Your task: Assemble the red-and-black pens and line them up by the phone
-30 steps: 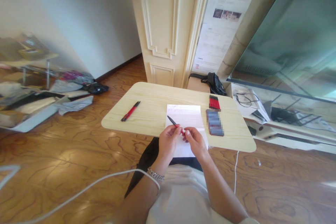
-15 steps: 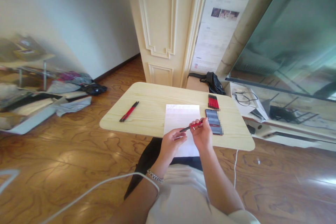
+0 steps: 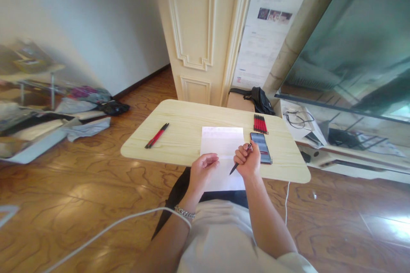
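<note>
My right hand [image 3: 247, 161] is wrapped around a red and black pen [image 3: 235, 168], its dark tip pointing down and to the left over a white sheet of paper [image 3: 221, 140]. My thumb presses at the pen's upper end. My left hand [image 3: 203, 169] hovers by the paper's left side, fingers loosely bent and thumb a little apart, with nothing visible in it. A phone [image 3: 261, 143] with its screen lit lies just right of my right hand, which partly hides it.
Several red and black pens [image 3: 260, 124] lie in a row at the light wooden table's [image 3: 185, 115] back right. More such pens [image 3: 156, 135] lie together at its left. A white cable [image 3: 121, 224] crosses my left forearm. A black bag [image 3: 262, 101] sits behind the table.
The pen has left my left fingers and turned from nearly level to tip-down in my right fist. My left hand has drawn slightly left, away from it.
</note>
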Motion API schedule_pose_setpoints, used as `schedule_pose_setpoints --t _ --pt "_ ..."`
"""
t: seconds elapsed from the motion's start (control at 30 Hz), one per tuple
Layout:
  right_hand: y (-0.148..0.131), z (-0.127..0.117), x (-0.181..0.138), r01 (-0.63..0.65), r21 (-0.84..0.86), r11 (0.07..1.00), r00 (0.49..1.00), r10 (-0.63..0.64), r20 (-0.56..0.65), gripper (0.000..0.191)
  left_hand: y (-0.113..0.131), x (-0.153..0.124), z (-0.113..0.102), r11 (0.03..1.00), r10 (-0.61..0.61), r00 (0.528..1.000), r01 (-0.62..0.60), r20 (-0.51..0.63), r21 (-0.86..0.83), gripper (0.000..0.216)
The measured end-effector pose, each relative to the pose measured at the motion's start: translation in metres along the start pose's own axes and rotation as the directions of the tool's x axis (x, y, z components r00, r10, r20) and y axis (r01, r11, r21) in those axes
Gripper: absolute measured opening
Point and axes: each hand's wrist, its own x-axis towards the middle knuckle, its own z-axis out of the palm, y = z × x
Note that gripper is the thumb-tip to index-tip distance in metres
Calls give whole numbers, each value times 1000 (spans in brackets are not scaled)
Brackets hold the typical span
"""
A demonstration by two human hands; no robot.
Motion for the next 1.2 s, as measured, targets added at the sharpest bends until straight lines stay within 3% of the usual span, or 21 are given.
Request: schedule_pose_setpoints --t 0.3,0.47,0.57,0.73,0.87,0.93,1.07,1.2 --pt "-4 -2 0 21 45 999 999 -22 38 43 -4 2 1 999 37 999 -37 21 -6 32" --pt "-2 -6 2 27 4 1000 999 -27 20 40 0 8 -3 995 49 995 -56 83 84 27" --pt "-4 -7 6 35 -21 999 999 -34 16 44 7 21 -5 975 106 986 -128 126 183 24" --pt "-13 -2 22 61 6 998 998 -61 -18 46 11 62 -3 813 280 941 -339 193 474 22" --pt "-19 1 41 63 -44 997 995 -66 -74 46 2 88 5 556 360 868 -493 341 669 24" --pt "-20 2 50 95 -136 986 982 -115 -149 52 -4 92 8 477 367 841 -536 396 697 24" --pt "-17 0 66 123 -323 938 949 -207 -239 56 -13 90 8 413 357 835 -544 420 730 25" --pt "-9 -2 78 21 -313 949 977 -86 -195 54 -15 85 6 379 356 839 -533 412 757 27"
